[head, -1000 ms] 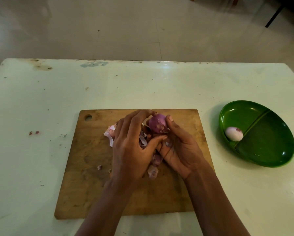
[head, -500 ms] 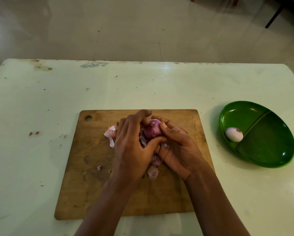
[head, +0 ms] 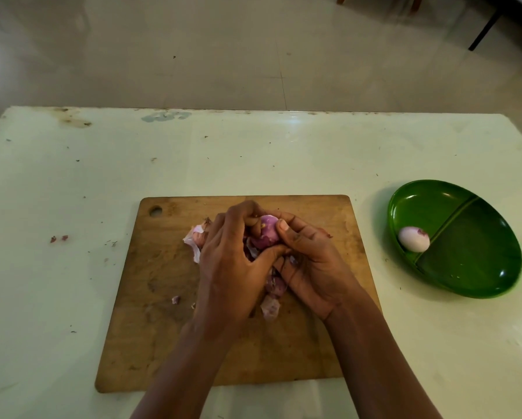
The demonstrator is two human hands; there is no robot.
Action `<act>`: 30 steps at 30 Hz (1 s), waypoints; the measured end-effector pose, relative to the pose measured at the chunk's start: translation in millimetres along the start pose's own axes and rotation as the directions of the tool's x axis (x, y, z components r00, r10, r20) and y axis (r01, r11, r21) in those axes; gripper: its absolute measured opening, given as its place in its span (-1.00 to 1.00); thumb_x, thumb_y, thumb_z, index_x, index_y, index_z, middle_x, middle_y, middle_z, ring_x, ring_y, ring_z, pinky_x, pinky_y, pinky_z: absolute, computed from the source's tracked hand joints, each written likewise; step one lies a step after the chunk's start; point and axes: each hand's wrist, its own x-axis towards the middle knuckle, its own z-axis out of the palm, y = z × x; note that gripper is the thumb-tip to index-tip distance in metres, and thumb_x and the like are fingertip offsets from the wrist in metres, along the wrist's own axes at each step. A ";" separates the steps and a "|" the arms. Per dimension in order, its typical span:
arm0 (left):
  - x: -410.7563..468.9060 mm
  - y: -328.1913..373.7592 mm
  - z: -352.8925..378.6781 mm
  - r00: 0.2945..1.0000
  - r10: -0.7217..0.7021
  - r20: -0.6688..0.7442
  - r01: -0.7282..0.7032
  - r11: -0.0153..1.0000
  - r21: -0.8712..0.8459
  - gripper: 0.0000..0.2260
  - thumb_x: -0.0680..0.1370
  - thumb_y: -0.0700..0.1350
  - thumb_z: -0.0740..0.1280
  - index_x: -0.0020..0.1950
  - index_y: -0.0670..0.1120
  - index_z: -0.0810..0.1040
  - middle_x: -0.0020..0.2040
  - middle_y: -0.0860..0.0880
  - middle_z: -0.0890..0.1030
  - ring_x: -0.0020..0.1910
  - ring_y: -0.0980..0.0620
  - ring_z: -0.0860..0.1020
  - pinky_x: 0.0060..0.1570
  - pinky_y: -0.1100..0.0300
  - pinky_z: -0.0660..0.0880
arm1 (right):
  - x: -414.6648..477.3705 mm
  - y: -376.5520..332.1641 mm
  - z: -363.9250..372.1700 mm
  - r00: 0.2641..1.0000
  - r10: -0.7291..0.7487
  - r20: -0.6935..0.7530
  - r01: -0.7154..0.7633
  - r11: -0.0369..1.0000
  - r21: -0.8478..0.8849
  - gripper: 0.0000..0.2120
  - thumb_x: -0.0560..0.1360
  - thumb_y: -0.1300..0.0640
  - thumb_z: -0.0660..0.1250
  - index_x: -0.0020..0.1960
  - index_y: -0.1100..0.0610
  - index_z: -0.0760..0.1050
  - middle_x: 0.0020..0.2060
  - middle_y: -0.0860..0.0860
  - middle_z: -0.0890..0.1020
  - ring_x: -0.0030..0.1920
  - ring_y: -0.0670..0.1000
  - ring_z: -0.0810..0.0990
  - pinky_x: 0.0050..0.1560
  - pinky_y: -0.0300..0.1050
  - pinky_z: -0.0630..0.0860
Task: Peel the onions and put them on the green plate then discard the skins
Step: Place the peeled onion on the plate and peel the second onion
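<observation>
A purple onion (head: pixel 267 231) sits between both hands just above the wooden cutting board (head: pixel 151 313). My right hand (head: pixel 311 264) grips it from the right, thumb on its top. My left hand (head: pixel 232 261) curls round it from the left, fingertips on its far side and thumb beneath. Loose onion skins (head: pixel 196 237) lie on the board to the left of my hands, and more skins (head: pixel 271 305) lie under them. A peeled pale onion (head: pixel 413 239) rests in the left compartment of the green plate (head: pixel 477 267).
The pale table (head: pixel 72 182) carries small skin crumbs (head: pixel 58 238) left of the board. The green divided plate stands to the right of the board. Beyond the table's far edge is tiled floor with dark furniture legs (head: pixel 483 28) at top right.
Both hands have drawn closer round the onion and lowered it slightly; the left fingers now curl over its far side. The plate and its onion have not moved.
</observation>
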 end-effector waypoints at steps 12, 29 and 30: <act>7.3 3.0 -7.8 0.996 -0.088 0.017 0.090 0.978 -0.187 -0.60 0.46 -0.18 0.43 0.17 0.06 0.33 -0.14 0.11 0.59 -0.09 0.17 0.59 -0.12 0.45 0.48 | 2.0 1.4 -0.5 0.995 -0.052 -0.087 0.046 0.996 -0.073 -0.64 0.41 0.18 0.33 0.13 0.37 0.51 -0.08 0.18 0.66 -0.07 0.06 0.65 0.01 -0.10 0.61; -5.5 16.7 13.2 0.928 0.366 -0.071 -0.360 0.929 0.088 -0.78 0.68 -0.11 0.01 -0.06 -0.14 0.36 -0.23 -0.18 0.59 -0.13 0.04 0.45 -0.11 0.30 0.38 | 3.0 -2.9 6.6 0.935 -0.047 -0.351 0.143 0.957 0.253 -0.71 0.38 0.05 0.35 -0.05 0.27 0.56 -0.23 0.19 0.68 -0.29 0.05 0.66 -0.36 -0.20 0.60; -4.8 18.5 12.9 0.927 0.366 -0.075 -0.361 0.929 0.077 -0.78 0.67 -0.10 0.00 -0.06 -0.14 0.37 -0.22 -0.18 0.59 -0.12 0.04 0.45 -0.11 0.29 0.38 | 3.9 -2.4 5.4 0.937 -0.047 -0.345 0.143 0.955 0.261 -0.67 0.36 0.03 0.36 -0.01 0.26 0.56 -0.20 0.18 0.68 -0.24 0.05 0.65 -0.30 -0.18 0.63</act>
